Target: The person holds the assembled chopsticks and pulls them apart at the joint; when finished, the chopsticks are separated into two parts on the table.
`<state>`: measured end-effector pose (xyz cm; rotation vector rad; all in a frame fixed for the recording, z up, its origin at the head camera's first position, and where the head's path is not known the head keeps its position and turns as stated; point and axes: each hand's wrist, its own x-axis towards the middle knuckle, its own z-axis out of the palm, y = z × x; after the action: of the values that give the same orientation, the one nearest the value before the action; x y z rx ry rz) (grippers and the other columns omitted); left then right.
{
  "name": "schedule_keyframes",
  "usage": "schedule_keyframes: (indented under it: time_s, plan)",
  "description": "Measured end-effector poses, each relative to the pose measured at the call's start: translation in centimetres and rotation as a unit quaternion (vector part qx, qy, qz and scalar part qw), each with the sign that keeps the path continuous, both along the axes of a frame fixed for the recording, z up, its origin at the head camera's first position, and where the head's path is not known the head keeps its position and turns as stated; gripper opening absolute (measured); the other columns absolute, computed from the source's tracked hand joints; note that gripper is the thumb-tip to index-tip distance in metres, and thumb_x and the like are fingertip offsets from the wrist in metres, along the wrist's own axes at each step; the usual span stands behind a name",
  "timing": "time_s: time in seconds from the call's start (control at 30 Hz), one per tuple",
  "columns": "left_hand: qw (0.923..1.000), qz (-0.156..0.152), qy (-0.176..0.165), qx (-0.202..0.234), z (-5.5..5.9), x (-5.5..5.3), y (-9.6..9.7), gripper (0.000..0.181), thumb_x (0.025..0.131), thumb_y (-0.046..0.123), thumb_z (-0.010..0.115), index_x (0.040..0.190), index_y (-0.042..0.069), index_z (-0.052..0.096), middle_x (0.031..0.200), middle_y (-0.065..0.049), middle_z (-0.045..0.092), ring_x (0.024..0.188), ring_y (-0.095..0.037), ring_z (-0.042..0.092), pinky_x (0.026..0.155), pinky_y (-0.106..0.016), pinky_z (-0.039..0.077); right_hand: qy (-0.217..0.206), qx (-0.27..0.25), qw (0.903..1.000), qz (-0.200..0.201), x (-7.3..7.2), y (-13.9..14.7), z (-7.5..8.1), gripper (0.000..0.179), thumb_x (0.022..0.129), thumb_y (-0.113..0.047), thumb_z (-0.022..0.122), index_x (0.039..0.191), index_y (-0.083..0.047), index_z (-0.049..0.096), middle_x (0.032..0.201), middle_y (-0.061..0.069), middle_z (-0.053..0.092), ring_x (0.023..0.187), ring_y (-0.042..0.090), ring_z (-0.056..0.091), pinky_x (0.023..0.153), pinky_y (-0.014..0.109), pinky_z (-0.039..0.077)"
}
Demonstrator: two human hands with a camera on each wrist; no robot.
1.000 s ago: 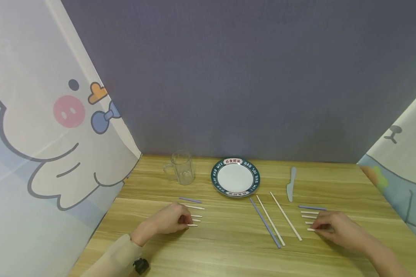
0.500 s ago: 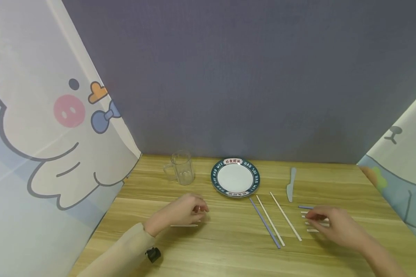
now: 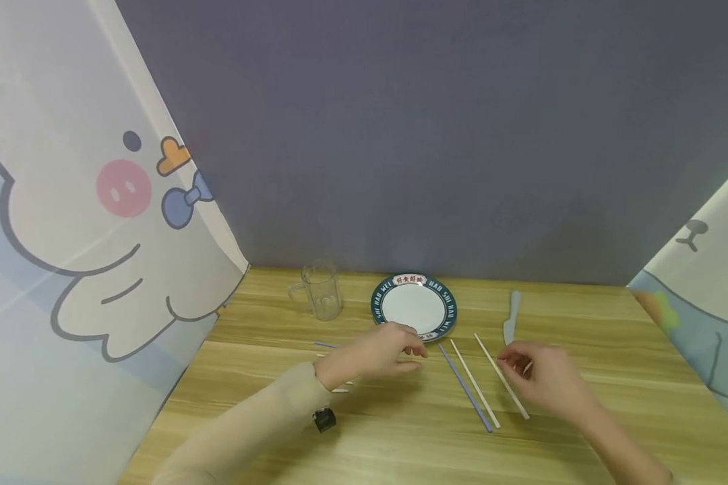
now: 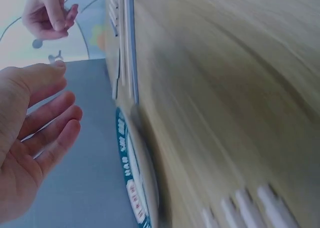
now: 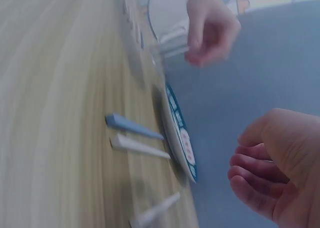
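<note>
My left hand, fingers loosely bent and holding nothing, hovers over the table just in front of the round plate, overlapping its near rim in the head view. My right hand, also holding nothing, hangs above the right end of the long sticks. Three long sticks lie side by side at a slant: a purple stick and two white sticks. Under my left forearm, several short sticks show only in part. In the left wrist view the left fingers are spread apart in the air.
A clear mug stands at the back left. Behind my right hand lies a pale plastic knife, partly covered. A grey panel closes off the back of the wooden table. Cartoon-print sheets line both sides.
Both hands have left the short sticks at either side and moved inward, the left hand to the plate's front, the right hand toward the long sticks. The sticks stay on the table.
</note>
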<state>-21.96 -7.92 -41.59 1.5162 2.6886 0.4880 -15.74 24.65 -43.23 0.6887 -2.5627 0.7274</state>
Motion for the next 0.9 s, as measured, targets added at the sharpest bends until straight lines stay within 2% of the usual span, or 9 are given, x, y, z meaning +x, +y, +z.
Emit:
schedule_keyframes:
  time_s: [0.27,0.47,0.57,0.73,0.9]
  plan:
    - [1.0,-0.004,0.004,0.0,-1.7,-1.2,3.0,0.017,0.099,0.02,0.076,0.115,0.014,0.08,0.112,0.004,0.079,0.098,-0.007,0.071,0.089,-0.01,0.052,-0.067,0.019,0.9973,0.022,-0.1,-3.0,-1.1,0.019,0.085,-0.006,0.083,0.083,-0.022,0.073,0.068,-0.021,0.059,0.061,-0.012,0.049,0.053,0.017,0.047]
    - [0.9996,0.006,0.009,-0.024,-2.6,-1.4,4.6,0.018,0.098,0.02,0.077,0.115,0.017,0.08,0.107,0.006,0.078,0.086,0.002,0.063,0.078,-0.007,0.047,-0.083,0.031,0.9953,0.041,-0.2,-4.6,-2.3,0.017,0.084,-0.006,0.082,0.082,-0.02,0.073,0.067,-0.019,0.062,0.058,-0.012,0.047,0.051,0.016,0.045]
    - [0.9987,0.006,0.023,-0.045,-2.8,-1.1,5.5,0.022,0.096,0.021,0.078,0.118,0.019,0.08,0.111,0.008,0.078,0.085,0.003,0.062,0.077,-0.006,0.047,-0.095,0.034,0.9944,0.031,0.0,-5.0,-2.8,0.017,0.084,-0.007,0.082,0.081,-0.022,0.073,0.069,-0.018,0.064,0.055,-0.011,0.045,0.048,0.016,0.043]
    - [0.9956,-0.006,0.06,-0.072,-3.5,-0.6,6.9,0.024,0.095,0.022,0.08,0.119,0.021,0.08,0.117,0.011,0.078,0.1,0.002,0.07,0.09,-0.008,0.052,-0.11,0.054,0.9925,0.0,0.4,-5.3,-3.2,0.021,0.084,-0.009,0.084,0.076,-0.022,0.069,0.068,-0.017,0.065,0.055,-0.01,0.045,0.05,0.016,0.043]
    - [0.9946,0.016,0.061,-0.083,-4.1,-0.8,7.5,0.023,0.095,0.023,0.08,0.117,0.023,0.08,0.114,0.013,0.079,0.099,0.002,0.071,0.089,-0.008,0.053,-0.146,0.074,0.9863,-0.02,0.5,-5.5,-3.4,0.022,0.086,-0.01,0.083,0.075,-0.02,0.066,0.063,-0.018,0.06,0.051,-0.007,0.044,0.047,0.016,0.041]
